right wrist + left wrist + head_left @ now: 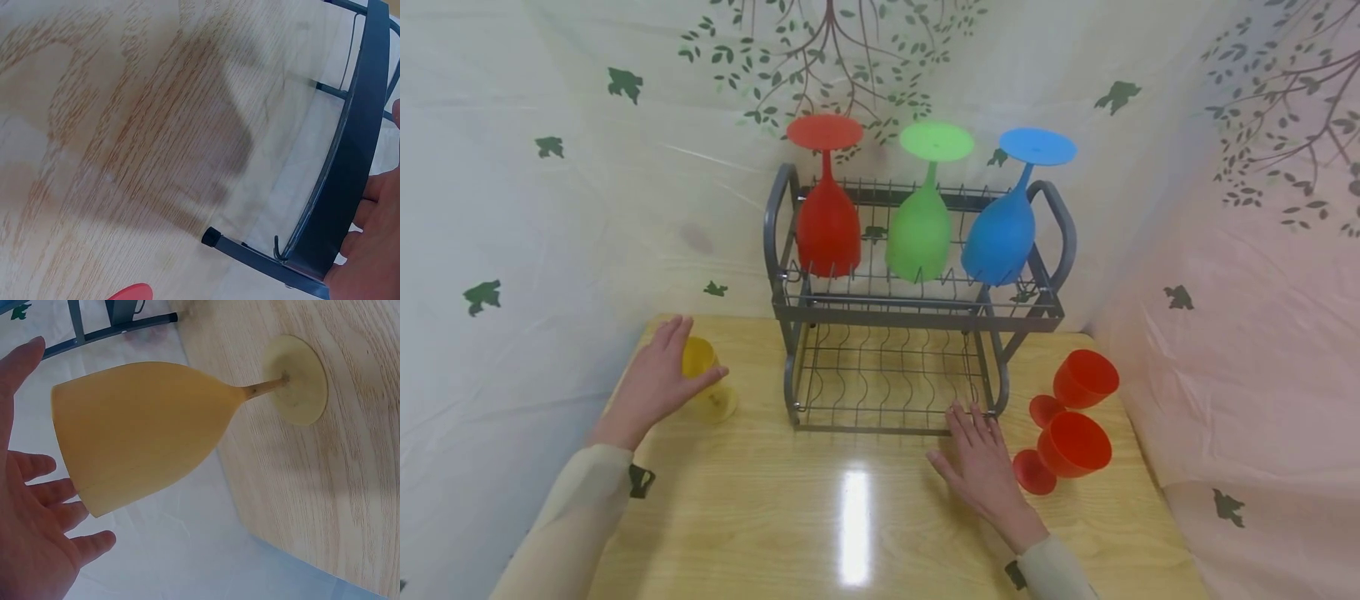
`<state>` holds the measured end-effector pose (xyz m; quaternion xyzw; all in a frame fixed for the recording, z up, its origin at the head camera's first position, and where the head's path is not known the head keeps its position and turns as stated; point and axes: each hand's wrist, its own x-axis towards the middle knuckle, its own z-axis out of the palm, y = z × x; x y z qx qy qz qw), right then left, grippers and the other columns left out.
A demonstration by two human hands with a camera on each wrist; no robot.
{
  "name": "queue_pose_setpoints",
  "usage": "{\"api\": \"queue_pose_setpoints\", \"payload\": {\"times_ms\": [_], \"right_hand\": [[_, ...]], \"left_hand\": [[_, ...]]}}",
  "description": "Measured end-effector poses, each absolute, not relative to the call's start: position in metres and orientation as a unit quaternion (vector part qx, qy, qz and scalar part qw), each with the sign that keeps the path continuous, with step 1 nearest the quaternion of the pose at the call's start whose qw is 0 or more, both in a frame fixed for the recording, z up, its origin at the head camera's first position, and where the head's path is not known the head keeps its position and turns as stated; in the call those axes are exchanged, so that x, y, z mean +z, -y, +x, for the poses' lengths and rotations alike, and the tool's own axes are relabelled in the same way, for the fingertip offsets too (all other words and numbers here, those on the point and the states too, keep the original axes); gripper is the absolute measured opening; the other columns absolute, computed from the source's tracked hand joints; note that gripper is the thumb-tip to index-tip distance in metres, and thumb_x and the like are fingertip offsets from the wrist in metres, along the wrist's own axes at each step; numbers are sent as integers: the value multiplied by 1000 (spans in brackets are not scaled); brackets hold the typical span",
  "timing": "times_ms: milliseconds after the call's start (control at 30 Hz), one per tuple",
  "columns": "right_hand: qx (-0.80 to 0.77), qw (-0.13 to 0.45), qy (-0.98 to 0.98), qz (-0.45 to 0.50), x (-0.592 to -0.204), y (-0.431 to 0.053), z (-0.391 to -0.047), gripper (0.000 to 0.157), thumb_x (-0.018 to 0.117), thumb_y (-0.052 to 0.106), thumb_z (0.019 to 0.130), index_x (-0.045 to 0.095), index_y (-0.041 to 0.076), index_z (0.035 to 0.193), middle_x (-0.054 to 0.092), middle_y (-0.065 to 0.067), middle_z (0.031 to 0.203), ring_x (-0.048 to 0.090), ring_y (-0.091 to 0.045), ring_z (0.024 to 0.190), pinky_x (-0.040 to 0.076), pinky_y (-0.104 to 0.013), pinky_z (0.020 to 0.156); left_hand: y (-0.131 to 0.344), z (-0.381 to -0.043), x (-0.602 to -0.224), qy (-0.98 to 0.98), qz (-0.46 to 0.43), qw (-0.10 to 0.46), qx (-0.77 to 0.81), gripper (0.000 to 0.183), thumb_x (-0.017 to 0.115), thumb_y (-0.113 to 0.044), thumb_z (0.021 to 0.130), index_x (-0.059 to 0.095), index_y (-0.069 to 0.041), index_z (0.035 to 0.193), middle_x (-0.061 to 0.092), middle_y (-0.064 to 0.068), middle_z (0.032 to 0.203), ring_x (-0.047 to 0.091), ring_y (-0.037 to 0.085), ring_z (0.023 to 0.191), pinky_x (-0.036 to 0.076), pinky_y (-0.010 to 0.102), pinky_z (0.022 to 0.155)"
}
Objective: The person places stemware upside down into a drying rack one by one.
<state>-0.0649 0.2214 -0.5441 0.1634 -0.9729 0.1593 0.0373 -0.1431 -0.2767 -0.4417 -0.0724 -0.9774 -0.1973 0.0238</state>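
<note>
A yellow goblet [699, 357] stands upright on its round foot at the left of the table. My left hand [657, 379] is beside its bowl, thumb and fingers spread apart; in the left wrist view the fingertips of that hand [37, 531] come right up to the rim of the goblet [150, 428]. On the right, my right hand [983, 468] rests its extended fingers on the lower front corner of a dark two-tier dish rack [917, 318]. Seen from the right wrist, the fingers of this hand [378, 225] lie against the rack's dark front bar [353, 150].
Upside down on the upper tier stand a red goblet [829, 233], a green goblet [919, 237] and a blue goblet [1000, 240]. Two red goblets [1084, 379] [1075, 446] are near the table's right edge. Patterned sheeting [550, 225] hangs around the wooden table [775, 517].
</note>
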Motion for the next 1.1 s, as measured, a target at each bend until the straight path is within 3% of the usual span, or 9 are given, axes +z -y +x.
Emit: {"api": "queue_pose_setpoints", "payload": {"times_ms": [300,733,1100], "right_hand": [[164,39,972,166,-542,-221,-63,79,57,52,101,38,2,159,32,-15,167,23,-41,155,15,-61,125],[161,45,972,167,-545,-222,-65,78,55,53,102,38,2,159,31,-14,167,24,-40,155,16,-60,125],[161,43,972,166,-547,-222,-66,78,56,51,102,38,2,159,31,-14,167,24,-41,155,14,-60,125]], "left_hand": [[276,-146,-440,981,-76,-22,-179,98,67,-61,94,32,4,158,23,38,160,33,62,138,33,73,110],[277,-146,-437,983,-87,-25,-158,82,70,-54,94,46,0,152,33,40,154,39,61,134,36,74,107],[277,-146,-438,984,-96,-17,-149,70,72,-41,96,51,3,146,47,40,141,49,60,122,40,72,103]]}}
